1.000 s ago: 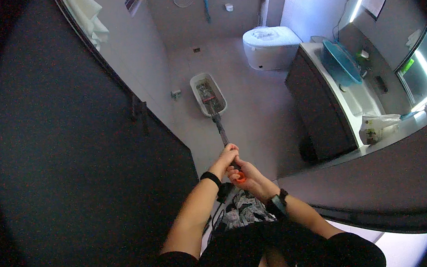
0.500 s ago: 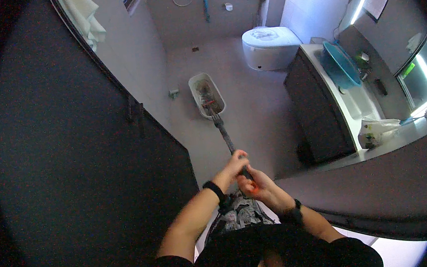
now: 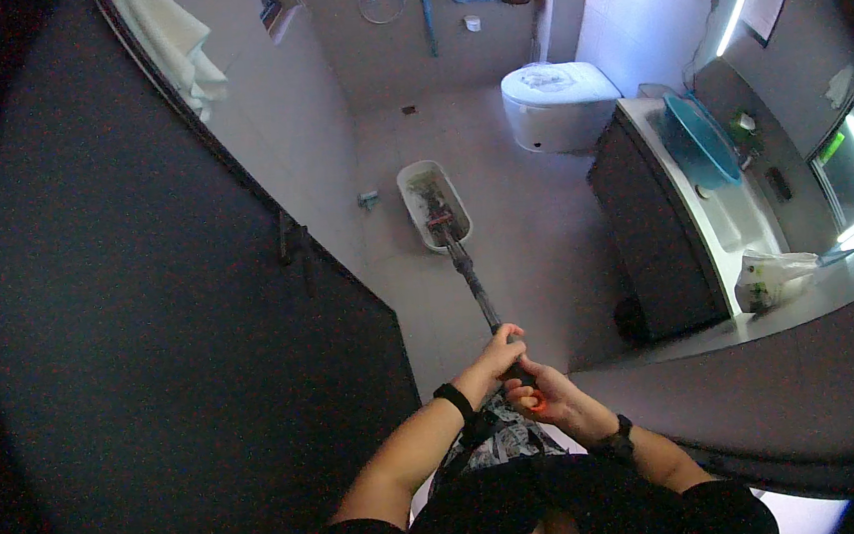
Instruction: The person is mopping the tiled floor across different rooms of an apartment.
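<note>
A long dark mop [image 3: 478,285] slants from my hands down to a white oblong bucket [image 3: 409,210] on the tiled floor. The mop's lower end is inside the bucket, which holds murky water. My left hand [image 3: 501,353] is wrapped round the upper part of the handle. Just below it, near the handle's top end, my right hand [image 3: 551,395] is closed round the handle, with an orange-red part at its fingers. Dark bands circle both wrists.
A dark door [image 3: 180,317] fills the left side. On the right stands a vanity counter [image 3: 747,294] with a blue basin [image 3: 698,140] and a white plastic bag [image 3: 774,278]. Farther back is a white toilet [image 3: 560,106]. A small pale object [image 3: 369,200] lies left of the bucket.
The whole view has shifted, so everything sits a little lower and farther right. Both hands keep their hold on the mop, and its lower end remains in the bucket.
</note>
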The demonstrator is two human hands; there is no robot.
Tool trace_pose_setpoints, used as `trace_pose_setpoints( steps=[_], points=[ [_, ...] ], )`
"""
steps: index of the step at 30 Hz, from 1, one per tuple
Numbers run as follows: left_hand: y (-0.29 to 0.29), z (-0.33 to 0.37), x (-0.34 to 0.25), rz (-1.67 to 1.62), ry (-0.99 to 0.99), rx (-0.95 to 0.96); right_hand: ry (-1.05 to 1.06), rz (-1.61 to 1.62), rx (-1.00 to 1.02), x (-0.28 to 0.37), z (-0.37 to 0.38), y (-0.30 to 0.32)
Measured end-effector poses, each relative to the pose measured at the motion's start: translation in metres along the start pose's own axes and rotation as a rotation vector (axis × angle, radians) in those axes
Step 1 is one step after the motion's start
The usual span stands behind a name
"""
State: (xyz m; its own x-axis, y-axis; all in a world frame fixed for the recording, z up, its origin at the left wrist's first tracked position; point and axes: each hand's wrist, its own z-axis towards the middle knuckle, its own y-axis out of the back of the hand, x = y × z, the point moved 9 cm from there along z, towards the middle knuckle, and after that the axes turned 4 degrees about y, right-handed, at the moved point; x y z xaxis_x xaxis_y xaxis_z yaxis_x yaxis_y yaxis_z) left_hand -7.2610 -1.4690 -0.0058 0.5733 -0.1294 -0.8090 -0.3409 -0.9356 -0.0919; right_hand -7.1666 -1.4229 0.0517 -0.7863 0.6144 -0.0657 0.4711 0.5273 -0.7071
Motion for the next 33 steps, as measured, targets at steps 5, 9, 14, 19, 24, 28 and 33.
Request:
trace_pose_setpoints(
  steps=[5, 9, 14, 19, 24, 28, 33],
  points=[
    [0.035, 0.030, 0.025, 0.067, 0.162, -0.052, 0.043, 0.084, -0.048, 0.000, 0.045, -0.003],
    [0.007, 0.016, 0.013, 0.073, 0.107, -0.028, 0.034, -0.110, 0.003, 0.016, -0.003, -0.009],
    [0.007, 0.023, 0.020, 0.071, 0.137, 0.020, 0.004, -0.035, -0.031, 0.004, 0.023, 0.009],
    [0.005, 0.022, -0.015, 0.088, 0.145, -0.038, 0.036, 0.053, -0.033, 0.027, 0.009, -0.005],
    [-0.024, 0.019, 0.008, 0.183, 0.039, -0.011, -0.004, -0.064, -0.078, 0.022, -0.026, 0.018],
    [-0.015, 0.044, 0.025, 0.080, 0.075, 0.095, 0.098, -0.112, -0.182, 0.036, 0.003, 0.035],
    [-0.018, 0.053, 0.005, 0.133, 0.065, 0.157, 0.153, -0.330, -0.174, 0.068, -0.004, 0.042]
  ],
)
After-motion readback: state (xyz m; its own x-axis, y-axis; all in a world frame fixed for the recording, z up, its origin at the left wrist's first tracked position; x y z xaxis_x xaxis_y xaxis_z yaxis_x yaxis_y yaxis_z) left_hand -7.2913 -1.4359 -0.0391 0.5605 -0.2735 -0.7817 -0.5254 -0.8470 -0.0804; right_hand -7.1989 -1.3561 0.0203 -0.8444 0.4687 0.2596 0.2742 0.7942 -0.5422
